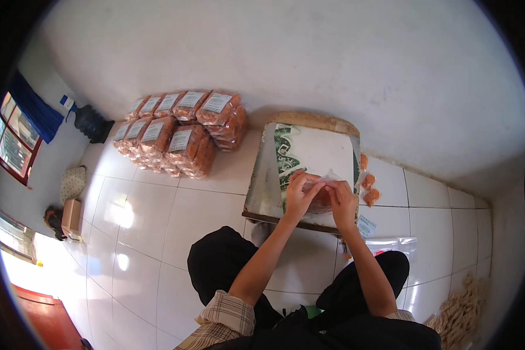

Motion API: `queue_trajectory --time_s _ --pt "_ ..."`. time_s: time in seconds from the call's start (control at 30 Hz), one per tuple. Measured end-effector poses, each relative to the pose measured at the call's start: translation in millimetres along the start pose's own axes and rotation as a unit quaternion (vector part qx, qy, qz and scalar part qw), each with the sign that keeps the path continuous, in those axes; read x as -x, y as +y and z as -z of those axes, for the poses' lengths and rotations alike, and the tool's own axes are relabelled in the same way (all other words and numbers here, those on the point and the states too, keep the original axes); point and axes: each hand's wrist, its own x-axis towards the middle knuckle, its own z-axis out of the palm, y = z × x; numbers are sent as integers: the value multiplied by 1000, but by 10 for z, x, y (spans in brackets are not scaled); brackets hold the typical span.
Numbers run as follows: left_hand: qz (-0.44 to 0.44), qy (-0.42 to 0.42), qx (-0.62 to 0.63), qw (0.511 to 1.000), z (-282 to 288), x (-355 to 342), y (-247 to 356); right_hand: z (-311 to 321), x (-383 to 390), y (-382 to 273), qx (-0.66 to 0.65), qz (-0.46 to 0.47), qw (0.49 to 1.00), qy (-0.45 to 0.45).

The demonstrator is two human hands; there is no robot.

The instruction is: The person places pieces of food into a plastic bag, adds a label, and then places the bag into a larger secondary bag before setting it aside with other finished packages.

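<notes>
Both my hands meet at the mouth of a clear plastic bag [321,204] with something orange-brown inside. It rests on a low table [326,143] with a white top and a green pattern. My left hand [302,189] pinches the bag's edge from the left. From the right, my right hand [340,198] grips the same film, its fingertips close to the left ones. My fingers partly hide the bag's contents.
Filled clear bags with pale labels [184,131] are stacked against the wall at left. Orange-brown pieces [369,189] lie on the floor right of the table. Label sheets [366,226] and clear plastic bags [399,248] lie nearer me. A beige heap [458,306] fills the lower right.
</notes>
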Motion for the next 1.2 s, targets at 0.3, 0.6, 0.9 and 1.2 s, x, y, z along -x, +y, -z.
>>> queue_trajectory --time_s 0.3,0.6,0.9,1.2 --pt "46 5 20 999 29 50 -38 -52 -50 -138 -183 -92 974 92" --pt "40 -3 42 998 34 98 -66 263 71 265 -48 -34 998 29" --pt "67 -4 68 995 8 70 30 211 -340 225 -79 -81 986 -119" --pt "75 -19 46 996 23 14 -16 248 -215 122 -23 3 990 -139"
